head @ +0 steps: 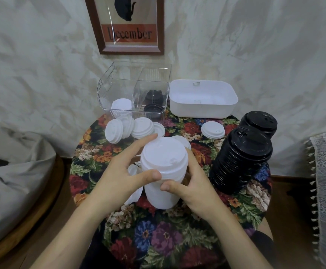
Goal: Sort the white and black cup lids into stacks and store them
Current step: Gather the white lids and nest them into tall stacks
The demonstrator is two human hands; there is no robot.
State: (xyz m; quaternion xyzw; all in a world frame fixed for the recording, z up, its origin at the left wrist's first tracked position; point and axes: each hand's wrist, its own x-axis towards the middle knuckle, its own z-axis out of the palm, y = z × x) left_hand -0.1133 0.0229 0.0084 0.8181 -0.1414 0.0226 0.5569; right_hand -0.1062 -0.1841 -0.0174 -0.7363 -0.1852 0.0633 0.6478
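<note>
A tall stack of white lids [163, 167] stands at the middle of the round table. My left hand [127, 169] grips its left side, thumb on the front. My right hand [193, 187] holds its right side, thumb low on the front. Loose white lids [128, 128] lie behind the stack, one more white lid [212, 130] to the right, and others peek out under my left hand. Two stacks of black lids stand at the right, the near one [241, 160] leaning, the far one [259, 121] behind it.
A clear divided bin [119, 82] at the back holds white lids [121, 106] on the left and black lids [153, 101] on the right. A white tub [203, 111] sits beside it. The floral cloth [168, 239] covers the table. A framed picture [127, 26] hangs on the wall.
</note>
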